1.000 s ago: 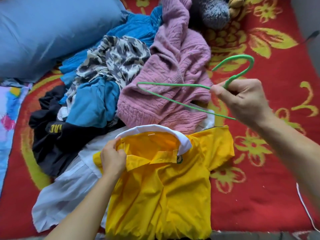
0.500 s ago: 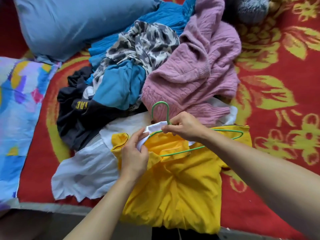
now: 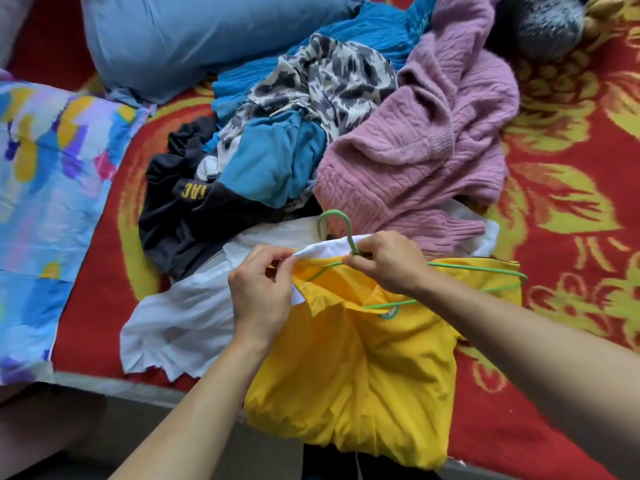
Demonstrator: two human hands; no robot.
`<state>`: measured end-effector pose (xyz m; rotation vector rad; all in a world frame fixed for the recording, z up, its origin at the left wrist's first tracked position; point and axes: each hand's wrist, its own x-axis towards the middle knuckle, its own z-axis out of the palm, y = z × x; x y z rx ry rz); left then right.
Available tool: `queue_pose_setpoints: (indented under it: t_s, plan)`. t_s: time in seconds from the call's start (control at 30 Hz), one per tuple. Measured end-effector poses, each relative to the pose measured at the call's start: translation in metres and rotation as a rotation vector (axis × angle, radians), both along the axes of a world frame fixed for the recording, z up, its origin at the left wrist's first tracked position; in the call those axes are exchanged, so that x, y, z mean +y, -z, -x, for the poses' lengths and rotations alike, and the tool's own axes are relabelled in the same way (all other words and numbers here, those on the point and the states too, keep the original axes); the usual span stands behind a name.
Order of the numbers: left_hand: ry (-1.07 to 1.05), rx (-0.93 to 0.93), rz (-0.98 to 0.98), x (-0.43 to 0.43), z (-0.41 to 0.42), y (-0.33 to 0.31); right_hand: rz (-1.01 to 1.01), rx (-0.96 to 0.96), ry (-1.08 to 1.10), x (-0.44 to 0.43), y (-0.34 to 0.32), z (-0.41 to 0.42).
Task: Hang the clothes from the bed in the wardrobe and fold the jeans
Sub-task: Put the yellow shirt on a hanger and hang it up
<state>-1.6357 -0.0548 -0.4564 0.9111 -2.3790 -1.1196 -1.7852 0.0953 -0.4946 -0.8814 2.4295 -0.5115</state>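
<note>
A yellow shirt (image 3: 363, 375) with a white collar lies at the bed's front edge, its hem hanging over. My left hand (image 3: 261, 292) pinches the white collar at its left side. My right hand (image 3: 388, 261) grips the neck of a green wire hanger (image 3: 485, 270), whose left arm is inside the collar opening while its right arm lies on top of the shirt's shoulder. The hook sticks up above the collar. Behind lies a heap of clothes: a pink knit sweater (image 3: 433, 140), blue garments (image 3: 277, 157), a leopard-print piece (image 3: 332, 77), a black garment (image 3: 187, 209) and a white garment (image 3: 183, 320).
The bed has a red blanket with yellow flowers (image 3: 571, 209). A blue pillow (image 3: 190, 36) lies at the back left and a multicoloured pillow (image 3: 45, 202) at the left. A grey furry thing (image 3: 540, 22) sits at the back right. The bed's front edge (image 3: 114, 386) runs below.
My right hand brought the hanger down from above the sweater to the shirt's collar and slid its left arm inside. My left hand shifted along the collar and keeps it lifted.
</note>
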Motion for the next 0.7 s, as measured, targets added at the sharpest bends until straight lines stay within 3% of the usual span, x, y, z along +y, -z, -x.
queue_pose_setpoints:
  t_s: [0.13,0.2,0.27,0.37,0.4,0.5,0.7]
  plan:
    - [-0.008,-0.05,0.082,-0.011,-0.01,0.012,0.426,-0.151,0.337,0.012,0.004,0.008]
    - [-0.006,-0.061,0.096,-0.015,-0.014,0.015,0.545,-0.325,0.335,0.022,-0.001,0.014]
    - [0.014,-0.033,0.08,-0.008,-0.013,0.012,0.513,-0.431,0.2,0.02,-0.008,0.007]
    - [0.071,0.021,0.004,0.015,-0.008,0.005,0.381,-0.359,0.053,-0.002,-0.002,-0.016]
    - [0.084,0.026,-0.021,0.02,-0.009,0.005,0.367,-0.354,0.051,-0.01,0.002,-0.023]
    - [0.116,-0.012,-0.044,0.013,-0.016,0.011,0.39,-0.589,0.184,-0.021,-0.003,-0.029]
    - [0.301,-0.309,-0.098,-0.014,-0.025,0.025,0.407,-0.936,0.287,-0.01,-0.014,-0.021]
